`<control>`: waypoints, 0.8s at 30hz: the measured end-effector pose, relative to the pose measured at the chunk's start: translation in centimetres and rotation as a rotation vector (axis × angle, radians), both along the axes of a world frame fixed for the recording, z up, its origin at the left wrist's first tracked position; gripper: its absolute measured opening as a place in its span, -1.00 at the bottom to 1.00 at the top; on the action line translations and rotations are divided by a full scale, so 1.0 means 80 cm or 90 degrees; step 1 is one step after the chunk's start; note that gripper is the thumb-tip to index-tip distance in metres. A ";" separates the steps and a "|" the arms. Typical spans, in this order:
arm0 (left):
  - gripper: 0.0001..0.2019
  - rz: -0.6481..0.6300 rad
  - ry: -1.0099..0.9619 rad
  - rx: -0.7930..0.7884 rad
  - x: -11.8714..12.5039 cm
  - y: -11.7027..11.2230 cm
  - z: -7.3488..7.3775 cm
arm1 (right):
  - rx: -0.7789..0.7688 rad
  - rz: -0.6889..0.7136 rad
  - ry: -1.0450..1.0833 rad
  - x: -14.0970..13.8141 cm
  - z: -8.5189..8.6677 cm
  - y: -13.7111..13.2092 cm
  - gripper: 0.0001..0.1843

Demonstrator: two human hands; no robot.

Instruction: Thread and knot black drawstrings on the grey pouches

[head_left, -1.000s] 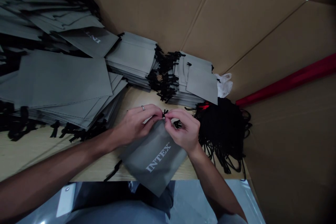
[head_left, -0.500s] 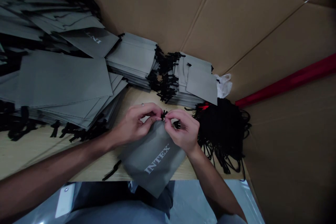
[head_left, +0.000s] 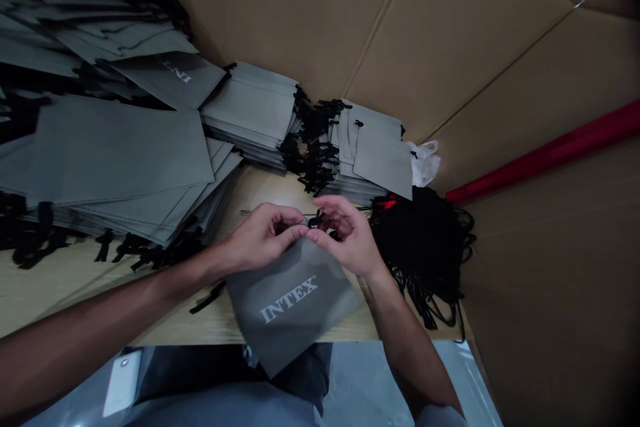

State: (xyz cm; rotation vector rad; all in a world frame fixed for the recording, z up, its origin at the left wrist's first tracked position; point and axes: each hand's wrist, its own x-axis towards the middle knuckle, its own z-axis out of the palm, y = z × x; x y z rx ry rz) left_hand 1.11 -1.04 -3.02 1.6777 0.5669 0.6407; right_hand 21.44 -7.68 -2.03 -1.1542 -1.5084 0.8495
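A grey fabric pouch (head_left: 290, 307) printed INTEX lies on the wooden table edge in front of me, hanging partly over it. My left hand (head_left: 260, 237) pinches the pouch's top edge where a black drawstring (head_left: 316, 220) comes out. My right hand (head_left: 350, 237) meets it there, thumb and forefinger closed on the black cord knot, the other fingers spread. Another end of black cord (head_left: 206, 298) trails out at the pouch's left side.
Stacks of grey pouches (head_left: 115, 153) fill the left and the back (head_left: 255, 110), and a smaller stack (head_left: 377, 153) sits at the back middle. A heap of black cords (head_left: 425, 240) lies at the right. Cardboard walls (head_left: 450, 47) enclose the table, with a red strip (head_left: 540, 153) at the right. A white phone (head_left: 120, 383) rests on my lap.
The pouch has turned counter-clockwise and shifted left. Both hands moved slightly up and left, and my right hand's outer fingers have spread.
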 end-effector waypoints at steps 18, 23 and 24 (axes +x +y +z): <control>-0.62 -0.112 0.068 0.108 -0.008 0.001 0.009 | -0.157 0.059 0.071 0.033 0.009 0.010 -0.61; -0.60 -0.056 0.054 0.085 -0.003 0.000 0.002 | -0.101 0.046 0.058 0.036 0.008 0.010 -0.66; -0.60 -0.052 0.050 0.081 -0.002 0.000 0.000 | -0.093 0.052 0.058 0.035 0.008 0.010 -0.68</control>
